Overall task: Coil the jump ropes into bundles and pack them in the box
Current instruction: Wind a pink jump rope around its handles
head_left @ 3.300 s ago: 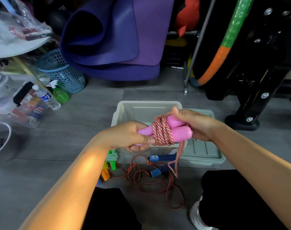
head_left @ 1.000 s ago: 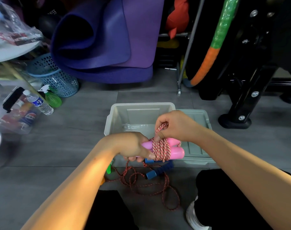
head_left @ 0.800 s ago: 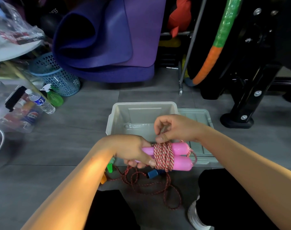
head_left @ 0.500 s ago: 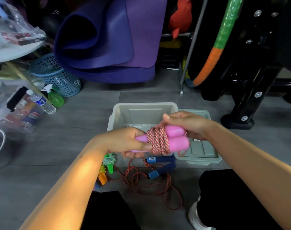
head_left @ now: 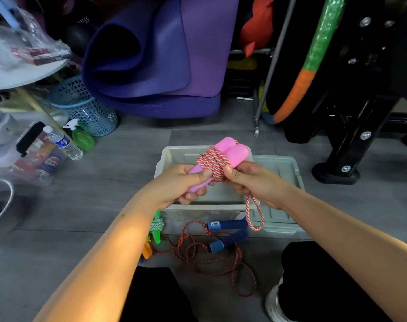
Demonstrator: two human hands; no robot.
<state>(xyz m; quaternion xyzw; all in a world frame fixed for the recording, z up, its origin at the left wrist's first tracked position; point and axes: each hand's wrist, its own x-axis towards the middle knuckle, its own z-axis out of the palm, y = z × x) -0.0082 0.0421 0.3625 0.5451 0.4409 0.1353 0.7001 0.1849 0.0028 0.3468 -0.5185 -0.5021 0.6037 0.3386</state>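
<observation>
My left hand [head_left: 181, 182] grips the lower ends of two pink jump-rope handles [head_left: 232, 151], held above the open grey box [head_left: 204, 208]. A red-and-white rope [head_left: 211, 163] is wound in several turns round the handles. My right hand [head_left: 251, 182] pinches the rope at the coil, and a short loop [head_left: 255, 217] hangs below it. On the floor in front of the box lies a blue-handled jump rope [head_left: 228, 231] with its red cord [head_left: 221, 263] loose. A green-and-orange handled rope bundle [head_left: 154, 231] shows beside my left forearm.
The box lid [head_left: 281, 182] lies right of the box. A rolled purple mat [head_left: 156, 61] leans behind it. A blue mesh basket [head_left: 86, 110], a green spray bottle [head_left: 81, 138] and a water bottle [head_left: 63, 142] stand at left. A black equipment base [head_left: 337, 173] stands at right.
The pink handles have tilted up, tips pointing away over the box. My right hand moved from behind the tips to the coil's near side, and a short loop now hangs from it.
</observation>
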